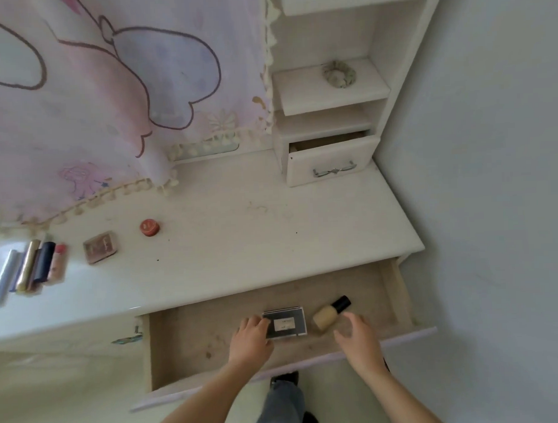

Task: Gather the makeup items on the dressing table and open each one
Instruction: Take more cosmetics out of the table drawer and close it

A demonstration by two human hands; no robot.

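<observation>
In the drawer (197, 340), a black compact (288, 323) is being gripped by the left hand (250, 337).
The right hand (358, 338) is being held slack-fingered just beside the foundation bottle (328, 315).

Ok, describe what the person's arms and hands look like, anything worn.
Both forearms are bare, no sleeves in view. The left hand and right hand wear no gloves, and no rings, watch or bracelet show, though the right hand is slightly blurred.

In the pulled-out drawer (197, 340) under the tabletop's (256, 243) front edge, a flat case (288, 323) lay left of a bottle (330, 314). On the tabletop's left end lay a row of tubes (33, 267), a compact (99, 247) to their right, a jar (149, 228) beyond it.
</observation>
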